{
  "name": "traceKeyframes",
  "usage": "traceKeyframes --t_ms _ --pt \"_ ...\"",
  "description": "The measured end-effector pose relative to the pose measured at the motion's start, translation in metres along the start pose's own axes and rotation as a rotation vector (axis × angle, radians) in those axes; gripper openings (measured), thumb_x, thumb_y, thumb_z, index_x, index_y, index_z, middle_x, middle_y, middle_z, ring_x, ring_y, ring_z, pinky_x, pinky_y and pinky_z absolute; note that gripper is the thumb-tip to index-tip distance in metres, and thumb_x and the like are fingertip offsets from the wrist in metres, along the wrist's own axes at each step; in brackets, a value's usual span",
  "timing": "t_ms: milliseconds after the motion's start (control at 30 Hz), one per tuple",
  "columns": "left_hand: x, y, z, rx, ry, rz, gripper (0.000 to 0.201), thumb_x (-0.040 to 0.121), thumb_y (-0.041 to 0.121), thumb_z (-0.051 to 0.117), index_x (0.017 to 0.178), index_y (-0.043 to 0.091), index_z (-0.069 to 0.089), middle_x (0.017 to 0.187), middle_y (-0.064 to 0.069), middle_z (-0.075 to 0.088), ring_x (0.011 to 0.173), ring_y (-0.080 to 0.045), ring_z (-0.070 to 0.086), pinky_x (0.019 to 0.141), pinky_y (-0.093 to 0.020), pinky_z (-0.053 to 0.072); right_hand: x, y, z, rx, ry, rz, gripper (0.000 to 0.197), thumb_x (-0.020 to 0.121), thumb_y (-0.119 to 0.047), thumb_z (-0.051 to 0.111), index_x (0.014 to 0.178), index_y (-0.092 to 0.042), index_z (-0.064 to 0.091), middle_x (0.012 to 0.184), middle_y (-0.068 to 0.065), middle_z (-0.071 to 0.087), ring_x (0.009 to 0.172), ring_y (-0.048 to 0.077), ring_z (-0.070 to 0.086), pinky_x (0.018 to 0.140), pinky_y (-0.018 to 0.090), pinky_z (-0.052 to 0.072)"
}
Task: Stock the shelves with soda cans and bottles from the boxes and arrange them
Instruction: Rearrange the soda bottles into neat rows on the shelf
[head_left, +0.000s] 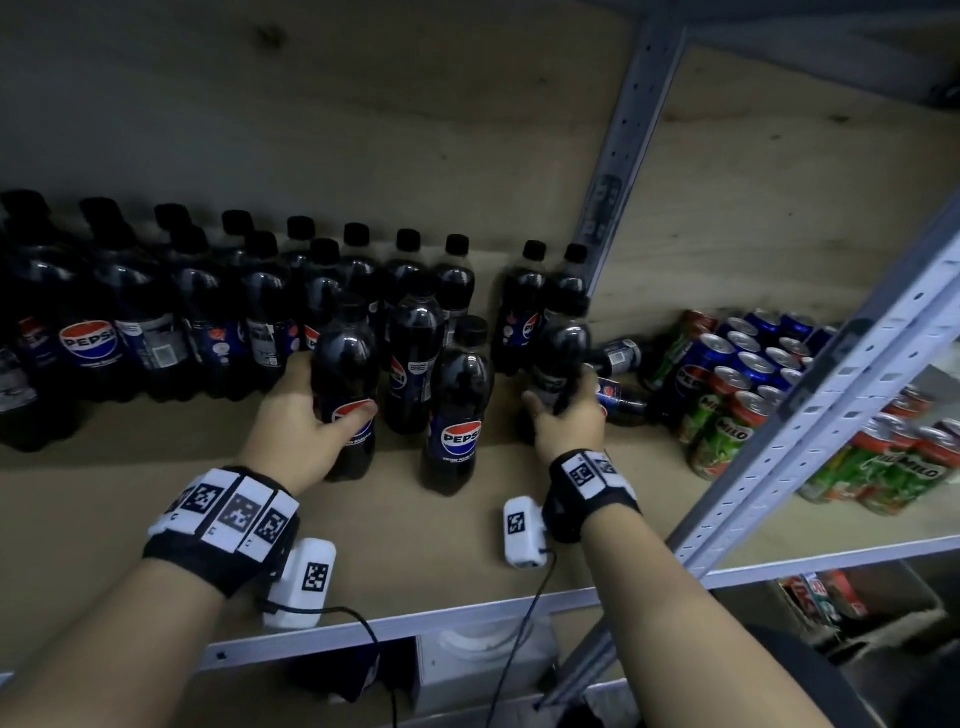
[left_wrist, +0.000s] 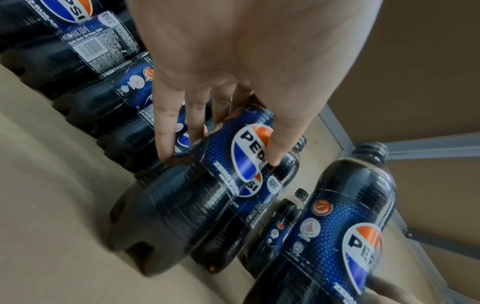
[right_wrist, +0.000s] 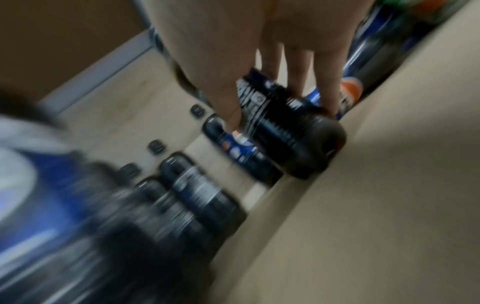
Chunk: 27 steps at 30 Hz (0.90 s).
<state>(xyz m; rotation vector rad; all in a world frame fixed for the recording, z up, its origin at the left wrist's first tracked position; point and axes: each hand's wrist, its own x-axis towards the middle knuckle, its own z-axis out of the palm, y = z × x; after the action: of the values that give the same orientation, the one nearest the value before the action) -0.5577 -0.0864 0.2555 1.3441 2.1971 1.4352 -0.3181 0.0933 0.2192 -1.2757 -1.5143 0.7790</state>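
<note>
My left hand (head_left: 317, 410) grips a dark Pepsi bottle (head_left: 345, 374) round its label on the wooden shelf (head_left: 156, 467); in the left wrist view the fingers (left_wrist: 166, 131) and thumb wrap this bottle (left_wrist: 197, 185). My right hand (head_left: 566, 410) holds another Pepsi bottle (head_left: 561, 348) near the shelf's upright post; the blurred right wrist view shows the fingers (right_wrist: 298, 82) round that bottle (right_wrist: 293, 133). A free bottle (head_left: 460, 405) stands between my hands. Rows of Pepsi bottles (head_left: 156, 312) fill the back left of the shelf.
A grey metal upright (head_left: 623, 145) divides the shelf. To its right stand blue Pepsi cans (head_left: 753, 348) and green Milo cans (head_left: 727, 431); two bottles lie on their sides (head_left: 618, 358) behind my right hand. A diagonal metal post (head_left: 831, 395) crosses the right. A box (head_left: 831, 603) sits below.
</note>
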Motion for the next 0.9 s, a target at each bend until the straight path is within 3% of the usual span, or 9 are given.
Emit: traceKeyframes --t_ms 200,333,400,467,533,567,700,833,900 --pt "-0.001 0.001 0.0 0.009 0.005 -0.008 0.061 0.082 0.03 0.082 0.129 0.013 0.047 0.114 -0.011 0.069 0.106 -0.032 0.065 0.084 -0.033 0.047 -0.016 -0.008 0.039 0.103 -0.312 -0.022 0.069 0.078 -0.019 0.081 0.136 -0.03 0.046 0.12 -0.003 0.069 0.109 0.013 0.069 0.099 0.038 0.056" --pt "0.0 -0.001 -0.004 -0.021 -0.003 -0.006 0.063 0.079 0.031 0.084 0.13 0.018 0.048 0.109 -0.004 0.068 0.099 -0.023 0.064 0.084 -0.033 0.048 -0.003 -0.006 0.018 0.107 -0.444 0.045 0.064 0.08 0.011 0.072 0.129 -0.025 0.051 0.125 0.002 0.063 0.116 0.018 0.062 0.096 0.027 0.055" --pt "0.002 -0.003 -0.006 -0.034 -0.034 -0.006 0.065 0.078 0.028 0.085 0.131 0.02 0.048 0.109 0.001 0.066 0.096 -0.016 0.06 0.084 -0.031 0.047 0.01 -0.005 -0.004 0.129 -0.295 0.056 0.05 0.082 0.016 0.063 0.11 -0.025 0.059 0.106 0.0 0.066 0.104 0.023 0.064 0.079 0.014 0.052" --pt "0.006 -0.006 -0.008 -0.047 -0.078 -0.004 0.065 0.076 0.026 0.087 0.129 0.024 0.05 0.108 0.007 0.064 0.098 -0.013 0.059 0.086 -0.03 0.046 0.03 -0.002 -0.023 0.012 0.021 0.098 0.032 0.086 0.004 0.065 0.108 -0.019 0.061 0.099 0.001 0.065 0.101 0.029 0.064 0.071 0.012 0.047" --pt "0.012 -0.01 -0.011 -0.074 -0.124 -0.016 0.063 0.073 0.028 0.089 0.122 0.035 0.05 0.103 0.018 0.062 0.099 -0.009 0.059 0.086 -0.025 0.045 0.052 0.002 -0.036 -0.293 0.272 0.261 0.041 0.087 -0.016 0.07 0.125 -0.017 0.054 0.126 0.01 0.057 0.119 0.035 0.055 0.09 0.029 0.047" --pt "0.015 -0.011 -0.012 -0.083 -0.143 -0.022 0.061 0.071 0.029 0.09 0.116 0.041 0.05 0.102 0.023 0.061 0.098 -0.007 0.06 0.085 -0.024 0.044 0.062 0.006 -0.038 -0.426 0.284 0.348 0.051 0.088 -0.023 0.071 0.134 -0.019 0.049 0.142 0.013 0.047 0.131 0.038 0.045 0.101 0.038 0.041" --pt "0.023 -0.012 -0.016 -0.109 -0.193 -0.022 0.056 0.067 0.03 0.093 0.101 0.051 0.052 0.101 0.03 0.061 0.095 0.01 0.056 0.086 -0.024 0.044 0.09 0.025 -0.025 -0.844 -0.086 0.431 0.074 0.092 -0.035 0.068 0.155 -0.026 0.03 0.167 0.003 0.012 0.153 0.04 0.003 0.119 0.064 0.014" --pt "0.027 -0.014 -0.019 -0.113 -0.242 -0.024 0.056 0.068 0.03 0.092 0.098 0.053 0.05 0.098 0.033 0.055 0.09 0.015 0.05 0.085 -0.023 0.041 0.102 0.022 -0.022 -1.07 -0.148 0.356 0.062 0.099 -0.041 0.058 0.154 -0.021 0.036 0.162 0.007 0.03 0.152 0.038 0.016 0.118 0.07 0.007" --pt "0.028 -0.014 -0.021 -0.12 -0.253 -0.016 0.056 0.069 0.029 0.092 0.098 0.053 0.05 0.098 0.034 0.055 0.089 0.016 0.049 0.083 -0.019 0.04 0.107 0.016 -0.03 -1.102 -0.201 0.367 0.071 0.09 -0.042 0.068 0.152 -0.021 0.039 0.156 0.008 0.04 0.148 0.039 0.026 0.117 0.07 0.012"
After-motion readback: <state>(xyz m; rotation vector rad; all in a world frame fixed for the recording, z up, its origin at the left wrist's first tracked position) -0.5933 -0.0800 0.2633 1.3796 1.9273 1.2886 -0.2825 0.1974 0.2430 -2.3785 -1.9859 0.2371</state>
